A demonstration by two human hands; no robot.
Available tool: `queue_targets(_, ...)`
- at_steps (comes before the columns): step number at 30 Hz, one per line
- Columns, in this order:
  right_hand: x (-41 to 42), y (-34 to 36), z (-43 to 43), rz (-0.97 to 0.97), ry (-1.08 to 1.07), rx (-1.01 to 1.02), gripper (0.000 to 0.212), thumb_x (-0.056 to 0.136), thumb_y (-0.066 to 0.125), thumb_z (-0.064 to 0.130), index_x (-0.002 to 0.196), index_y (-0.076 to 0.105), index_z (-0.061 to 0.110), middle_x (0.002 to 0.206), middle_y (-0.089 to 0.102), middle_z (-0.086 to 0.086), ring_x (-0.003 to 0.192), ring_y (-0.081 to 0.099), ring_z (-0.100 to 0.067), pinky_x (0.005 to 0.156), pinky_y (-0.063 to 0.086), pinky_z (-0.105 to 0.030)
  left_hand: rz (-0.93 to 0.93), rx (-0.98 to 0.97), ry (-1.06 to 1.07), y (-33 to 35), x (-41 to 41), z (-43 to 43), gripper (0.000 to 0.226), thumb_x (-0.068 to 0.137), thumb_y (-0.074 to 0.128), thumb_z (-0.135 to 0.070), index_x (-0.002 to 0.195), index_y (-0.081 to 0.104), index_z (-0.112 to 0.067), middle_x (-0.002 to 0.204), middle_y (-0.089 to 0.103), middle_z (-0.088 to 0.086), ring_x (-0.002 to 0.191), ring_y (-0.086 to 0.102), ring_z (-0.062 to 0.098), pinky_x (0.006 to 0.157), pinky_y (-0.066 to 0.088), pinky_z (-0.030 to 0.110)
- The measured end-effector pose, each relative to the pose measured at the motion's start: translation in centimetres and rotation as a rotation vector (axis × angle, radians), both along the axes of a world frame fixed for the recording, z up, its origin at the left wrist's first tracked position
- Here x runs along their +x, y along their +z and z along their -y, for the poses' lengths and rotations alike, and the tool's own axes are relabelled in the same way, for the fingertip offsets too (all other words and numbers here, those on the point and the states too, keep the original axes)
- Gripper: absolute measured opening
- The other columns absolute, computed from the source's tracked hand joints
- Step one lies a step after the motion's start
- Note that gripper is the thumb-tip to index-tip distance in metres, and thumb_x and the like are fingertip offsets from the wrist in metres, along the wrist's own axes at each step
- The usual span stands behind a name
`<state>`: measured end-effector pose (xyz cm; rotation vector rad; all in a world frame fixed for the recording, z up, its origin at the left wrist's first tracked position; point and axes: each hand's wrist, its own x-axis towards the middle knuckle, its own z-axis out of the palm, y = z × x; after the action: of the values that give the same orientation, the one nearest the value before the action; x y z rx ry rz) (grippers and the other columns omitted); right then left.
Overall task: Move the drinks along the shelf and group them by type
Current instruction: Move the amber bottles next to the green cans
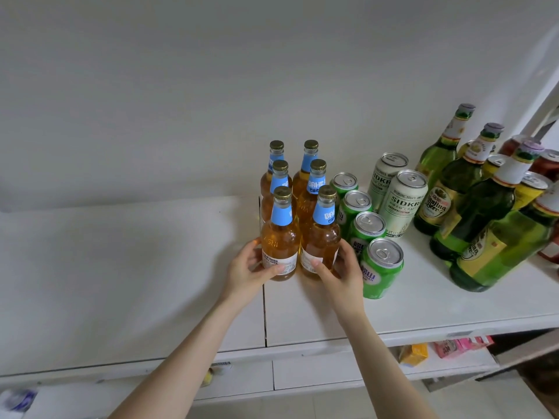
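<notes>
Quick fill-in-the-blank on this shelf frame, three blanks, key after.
The amber bottles stand in two columns, ___ in all.
The left hand grips the front-left amber bottle, the right hand the front-right amber bottle; their neck labels are ___.
Right of them stands a row of ___ green cans.
Missing: six; blue; four.

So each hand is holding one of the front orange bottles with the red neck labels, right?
Not quite: the neck labels are blue, not red, as the head view shows. The rest is right: the left hand holds the left front orange bottle and the right hand holds the right front orange bottle.
</notes>
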<state>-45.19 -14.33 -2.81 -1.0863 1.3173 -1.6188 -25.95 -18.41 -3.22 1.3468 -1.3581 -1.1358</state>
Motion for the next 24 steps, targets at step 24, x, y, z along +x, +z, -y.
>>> queue_targets(24, -0.1, -0.7, -2.0, -0.308, -0.087, 0.159, 0.059, 0.081, 0.081, 0.02, 0.133, 0.053, 0.023, 0.121, 0.066, 0.009, 0.111, 0.061, -0.008, 0.094, 0.048, -0.026, 0.475, -0.169, 0.059, 0.8, 0.9, -2.4, 0.062, 0.081, 0.08, -0.032, 0.138, 0.056, -0.024, 0.129, 0.064, -0.001, 0.121, 0.056, 0.016, 0.095, 0.042, 0.024)
